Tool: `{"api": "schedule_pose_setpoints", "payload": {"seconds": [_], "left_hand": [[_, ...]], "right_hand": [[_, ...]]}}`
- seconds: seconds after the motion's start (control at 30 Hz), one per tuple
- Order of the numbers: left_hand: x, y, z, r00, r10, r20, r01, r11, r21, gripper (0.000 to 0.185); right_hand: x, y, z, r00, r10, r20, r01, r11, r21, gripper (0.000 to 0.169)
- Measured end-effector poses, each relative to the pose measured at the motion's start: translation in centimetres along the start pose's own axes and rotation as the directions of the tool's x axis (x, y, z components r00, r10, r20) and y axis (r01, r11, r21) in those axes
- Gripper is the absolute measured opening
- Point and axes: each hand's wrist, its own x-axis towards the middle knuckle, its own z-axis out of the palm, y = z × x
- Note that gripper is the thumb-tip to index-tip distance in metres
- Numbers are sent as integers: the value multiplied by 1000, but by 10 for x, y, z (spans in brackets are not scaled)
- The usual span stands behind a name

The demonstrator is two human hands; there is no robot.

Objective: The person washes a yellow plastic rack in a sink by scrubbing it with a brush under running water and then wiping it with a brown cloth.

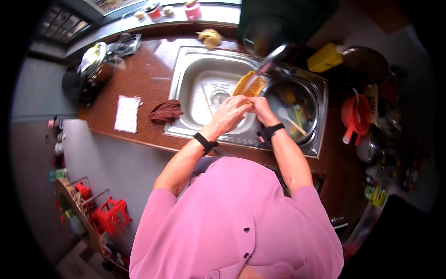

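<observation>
An orange-yellow plastic piece with a mesh-like face [249, 84] is tilted under the running water of the chrome faucet [273, 58]. It hangs over the right side of the steel sink basin [191, 77]. My left hand [227, 113] and my right hand [262, 108] meet at its near end, fingers closed around it. The fingers hide that end. Just right of my right hand, a round basin of water [271, 96] sits in the second bowl. It holds a white spoon with a light handle [292, 120] and other utensils, partly under water.
Left of the sink lie a brown cloth [165, 111] and a white cloth [127, 114]. A yellow crumpled cloth [209, 37] rests behind it. To the right are a yellow container [324, 58] and a red plastic dipper [355, 115]. Red stools [111, 214] stand at lower left.
</observation>
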Motion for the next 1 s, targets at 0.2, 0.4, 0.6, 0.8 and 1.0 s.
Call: {"api": "schedule_pose_setpoints", "payload": {"seconds": [0.2, 0.4, 0.6, 0.8, 1.0], "left_hand": [[-10, -24, 5, 724, -577, -377, 481, 815, -324, 54], [-41, -61, 21, 706, -705, 61, 576, 523, -628, 34], [-43, -44, -8, 652, -758, -1, 743, 639, -200, 29], [-70, -58, -21, 624, -768, 147, 723, 495, -482, 34], [-78, -61, -23, 437, -794, 422, 614, -80, -785, 30]], "right_hand": [[-13, -24, 17, 996, -42, 78, 51, 992, -113, 29], [-20, -32, 31, 985, -133, 114, 166, 917, -362, 33], [-46, -27, 20, 984, -174, -21, 162, 949, -272, 33], [-55, -21, 6, 984, -148, -96, 108, 935, -337, 39], [-55, -17, 10, 993, -105, -49, 94, 975, -199, 61]]}}
